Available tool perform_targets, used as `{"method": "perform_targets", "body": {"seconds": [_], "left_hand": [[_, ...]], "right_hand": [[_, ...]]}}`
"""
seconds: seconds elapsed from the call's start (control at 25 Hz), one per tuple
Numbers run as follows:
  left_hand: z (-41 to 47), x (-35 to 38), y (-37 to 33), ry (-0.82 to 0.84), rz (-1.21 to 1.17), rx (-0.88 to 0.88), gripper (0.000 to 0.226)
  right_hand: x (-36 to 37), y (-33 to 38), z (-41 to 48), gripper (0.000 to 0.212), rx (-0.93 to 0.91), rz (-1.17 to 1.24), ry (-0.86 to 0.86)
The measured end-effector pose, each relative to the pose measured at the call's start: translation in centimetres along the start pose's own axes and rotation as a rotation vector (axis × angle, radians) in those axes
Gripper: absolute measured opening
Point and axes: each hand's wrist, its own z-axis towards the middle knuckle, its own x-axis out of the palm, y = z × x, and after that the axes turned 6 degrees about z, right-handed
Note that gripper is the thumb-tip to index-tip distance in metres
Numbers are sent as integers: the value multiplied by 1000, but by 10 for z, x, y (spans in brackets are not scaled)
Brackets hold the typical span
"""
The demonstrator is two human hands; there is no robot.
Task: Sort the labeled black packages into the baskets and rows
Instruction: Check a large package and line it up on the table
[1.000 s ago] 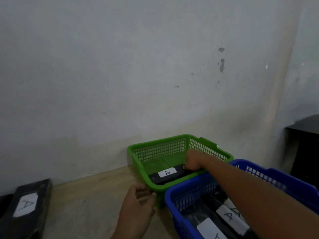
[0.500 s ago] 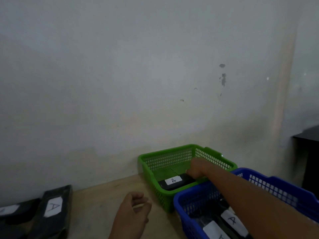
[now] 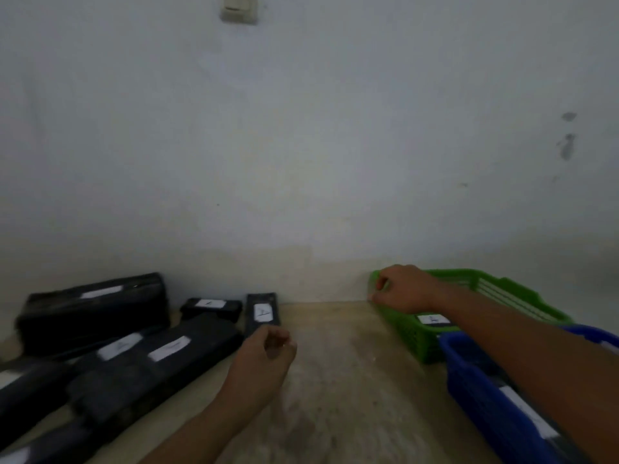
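A pale, stained wall (image 3: pixel 301 145) is filling most of the view; a wooden table (image 3: pixel 351 380) is running along its foot; on the table's left side a cluster of black packages (image 3: pixel 110 390) is lying, most of them showing white paper labels too blurred to read; the bulkiest package (image 3: pixel 93 313) is sitting at the back against the wall, and 2 long packages (image 3: pixel 160 360) are lying diagonally in front of it, side by side and touching; at the right edge a blue basket (image 3: pixel 475 380) is holding labelled packages (image 3: pixel 522 406), partly hidden under the right forearm; just behind it and touching it, a green basket (image 3: pixel 412 336) is sitting near the wall with 1 labelled package (image 3: pixel 435 322) lying inside; the right hand (image 3: pixel 405 289) is reaching over both baskets and is curling its fingers and thumb round the rim at the green basket's far left corner; the left hand (image 3: pixel 264 360) is hovering over the middle of the table, its fingers loosely curled and holding nothing; just beyond it a narrow package (image 3: pixel 262 313) is lying lengthwise toward the wall; beside that a short package (image 3: pixel 211 308) is resting close to the wall; a small switch plate (image 3: pixel 238 10) is showing at the wall's top.
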Motion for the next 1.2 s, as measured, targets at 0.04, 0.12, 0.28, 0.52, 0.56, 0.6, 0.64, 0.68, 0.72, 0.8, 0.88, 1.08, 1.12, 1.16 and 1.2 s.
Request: {"method": "perform_targets", "body": {"seconds": [0.04, 0.12, 0.28, 0.52, 0.56, 0.6, 0.64, 0.68, 0.72, 0.8, 0.88, 1.08, 1.12, 1.16, 1.2], "left_hand": [[-3, -16, 9, -24, 44, 3, 8], [-9, -46, 27, -86, 100, 7, 12], [-11, -75, 55, -139, 160, 6, 16], [6, -73, 89, -158, 162, 15, 19], [7, -72, 93, -163, 155, 13, 18], [7, -70, 95, -165, 145, 10, 17], [7, -68, 98, -163, 131, 6, 16], [8, -67, 99, -160, 115, 1, 15], [7, -67, 101, -158, 105, -1, 15], [6, -67, 99, -163, 97, 9, 14], [3, -68, 95, -164, 74, 0, 13], [-7, -64, 83, -135, -222, -95, 24], [-10, -63, 78, -130, -337, -144, 32], [-13, -63, 74, -125, -454, -197, 41], [-17, -63, 67, -108, -569, -247, 49]], "right_hand": [[8, 18, -3, 37, -23, 30, 10], [33, 54, -6, 38, -52, 100, 39], [103, 103, 4, 58, -12, 261, 103], [195, 130, 45, 104, 165, 436, 31], [204, 134, 51, 108, 179, 430, 3], [212, 137, 56, 108, 189, 403, -19], [218, 140, 58, 104, 191, 359, -41], [222, 143, 59, 97, 188, 309, -67], [225, 144, 59, 89, 185, 274, -99], [224, 141, 56, 79, 184, 289, -163], [217, 133, 48, 74, 182, 410, -231], [180, 96, -10, 55, 0, 903, -322], [172, 89, -26, 53, -40, 1009, -276], [165, 83, -43, 54, -88, 1103, -229], [158, 75, -58, 57, -131, 1179, -189]]}}
